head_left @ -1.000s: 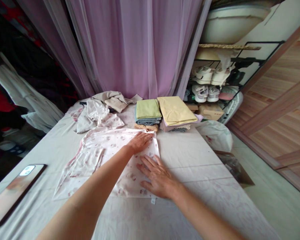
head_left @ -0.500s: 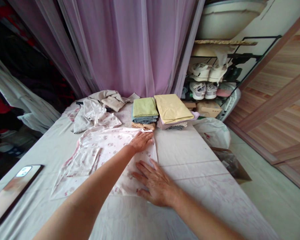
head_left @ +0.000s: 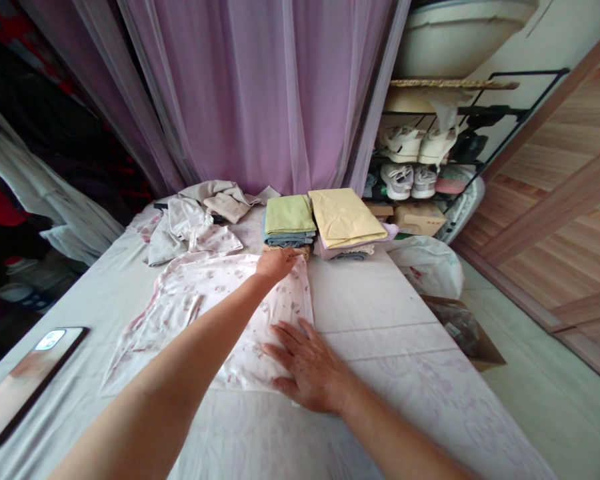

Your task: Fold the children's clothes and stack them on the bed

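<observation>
A pale pink pyjama top [head_left: 240, 293] printed with small figures lies spread on the cloth-covered table, with a sleeve-like part folded over its left side. At its far right corner, my left hand [head_left: 276, 264] is closed on the edge of the fabric, though the fingertips are partly hidden. My right hand [head_left: 310, 367] lies flat, fingers spread, on the near right edge of the top. Just beyond my left hand is a folded stack topped by a green cloth [head_left: 290, 215]. Beside it stands another stack with a yellow cloth [head_left: 347, 217] on top.
Crumpled light garments [head_left: 195, 220] lie at the back left. A phone [head_left: 30, 383] rests near the left edge of the table [head_left: 380, 413]. Behind hangs a purple curtain [head_left: 240, 93]. Right of the table are a shoe rack [head_left: 500, 110], a plastic bag [head_left: 430, 263] and an open carton [head_left: 485, 340].
My left hand has moved slightly away from me, from lying flat on the top to closing at its far edge. My right hand has stayed in place.
</observation>
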{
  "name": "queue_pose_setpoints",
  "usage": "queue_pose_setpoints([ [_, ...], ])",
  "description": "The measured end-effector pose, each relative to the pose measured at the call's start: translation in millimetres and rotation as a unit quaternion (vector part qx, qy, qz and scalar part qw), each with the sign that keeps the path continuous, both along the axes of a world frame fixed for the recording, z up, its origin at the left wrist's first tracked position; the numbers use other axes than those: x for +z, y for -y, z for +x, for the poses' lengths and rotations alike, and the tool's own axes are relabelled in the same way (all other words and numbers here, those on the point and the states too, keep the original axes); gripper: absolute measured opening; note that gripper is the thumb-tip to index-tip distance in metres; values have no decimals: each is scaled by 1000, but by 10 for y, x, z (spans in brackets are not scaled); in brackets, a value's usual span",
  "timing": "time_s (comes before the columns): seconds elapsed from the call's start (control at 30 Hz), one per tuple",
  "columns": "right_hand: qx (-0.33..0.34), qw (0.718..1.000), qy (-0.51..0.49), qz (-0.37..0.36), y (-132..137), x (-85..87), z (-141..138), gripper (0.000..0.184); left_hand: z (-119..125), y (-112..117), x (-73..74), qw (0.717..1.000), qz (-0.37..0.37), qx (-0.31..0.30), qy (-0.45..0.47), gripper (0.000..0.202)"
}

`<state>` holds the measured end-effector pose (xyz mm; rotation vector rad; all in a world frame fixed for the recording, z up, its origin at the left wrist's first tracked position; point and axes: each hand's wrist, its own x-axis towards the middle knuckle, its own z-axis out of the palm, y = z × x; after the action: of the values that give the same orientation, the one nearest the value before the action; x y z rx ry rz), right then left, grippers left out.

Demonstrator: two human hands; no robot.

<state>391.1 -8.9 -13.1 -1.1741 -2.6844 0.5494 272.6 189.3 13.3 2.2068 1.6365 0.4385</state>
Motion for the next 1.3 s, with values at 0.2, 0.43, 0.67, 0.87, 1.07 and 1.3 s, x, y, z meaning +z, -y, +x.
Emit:
queue_pose_setpoints([
  [0.2,8,1000,-10,17,-12,-17,6,58,94,-261,-94,996,-19,16,88,26],
  [0.43,0,1000,-2,3,-1,43,-3,57,12,-140,-344,982,-47,-58,174,46],
  [0.67,-4,1000,-11,-8,-2,104,-19,57,-243,382,-445,970,50,-216,100,41],
  [0.87,-4,1000,-8,-18,-6,125,-15,57,-140,320,-494,957,108,-270,14,38],
  [1.07,-4,1000,-12,-28,-8,158,-1,58,-82,246,-338,976,107,-189,10,36],
  [1.3,-4,1000,-14,-4,-6,38,-2,57,191,10,-62,943,77,-244,-214,32],
])
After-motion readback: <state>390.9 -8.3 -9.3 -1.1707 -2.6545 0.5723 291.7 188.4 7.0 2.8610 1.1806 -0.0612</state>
